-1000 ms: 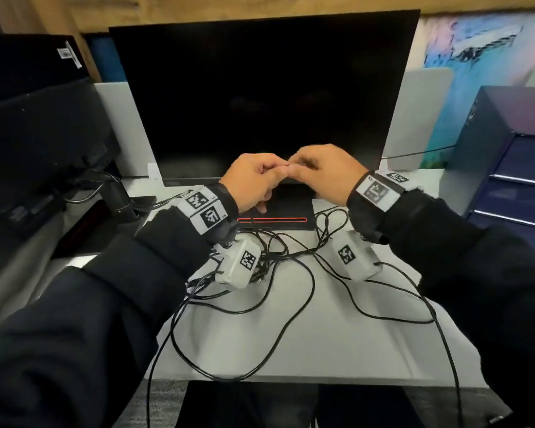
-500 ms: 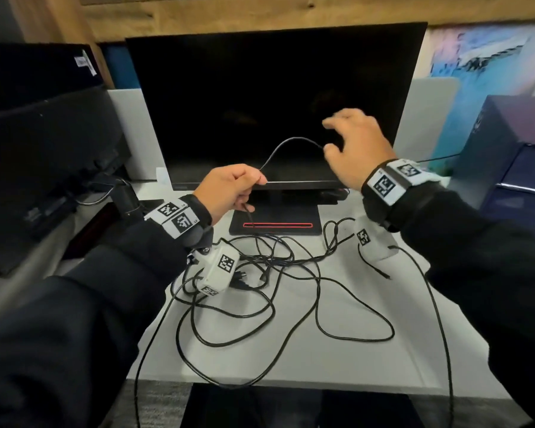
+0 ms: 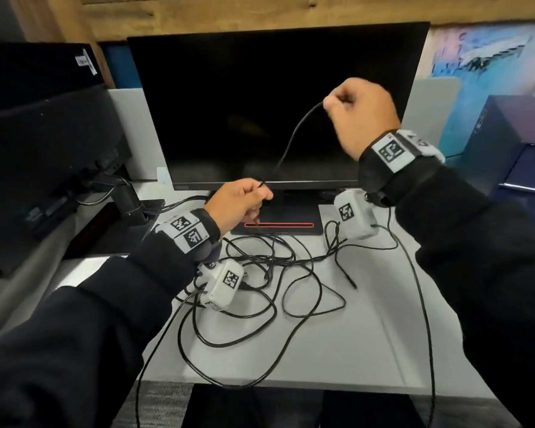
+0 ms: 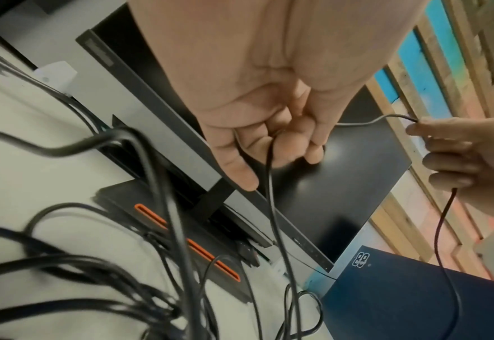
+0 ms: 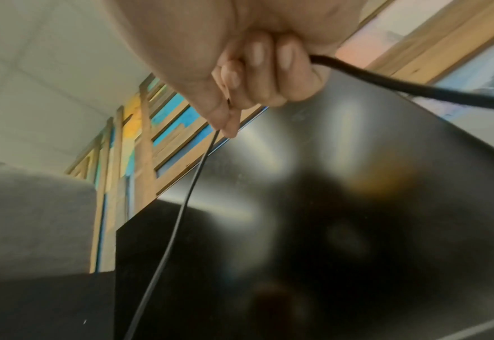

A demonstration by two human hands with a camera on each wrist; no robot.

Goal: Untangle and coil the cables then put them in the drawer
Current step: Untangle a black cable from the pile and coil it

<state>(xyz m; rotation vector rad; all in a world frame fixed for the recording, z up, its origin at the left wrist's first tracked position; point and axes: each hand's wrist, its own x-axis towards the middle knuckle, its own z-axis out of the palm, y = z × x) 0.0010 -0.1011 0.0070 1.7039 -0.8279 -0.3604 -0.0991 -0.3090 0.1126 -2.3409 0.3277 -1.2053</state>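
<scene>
— Cables first: thin black rubber-sheathed cables [image 3: 260, 291] lie in a loose tangle on our white flat worktop [image 3: 368, 350], nearest us, with loops running off the front edge.

— And which strand do we have?

— One thin black strand [image 3: 294, 134] is up out of the heap. Our left hand [image 3: 238, 202] sits low, just above the tangle, fingers curled round the strand, and from it the strand drops back into the pile. Our right hand [image 3: 362, 115] is higher and farther out, to the right, fist clamped on the same strand in front of the black flat monitor screen [image 3: 229, 103].

— So the free length runs how?

— Up and rightward from left hand to right, slack and slightly bowed. Its other run hangs from the right fist down to the worktop. We judge the left hand is the nearer anchor for the coil; the right would feed each loop back towards it.

— The drawer?

— Far right stands a dark blue boxy drawer unit [image 3: 507, 143]; we cannot tell whether any drawer is open.
</scene>
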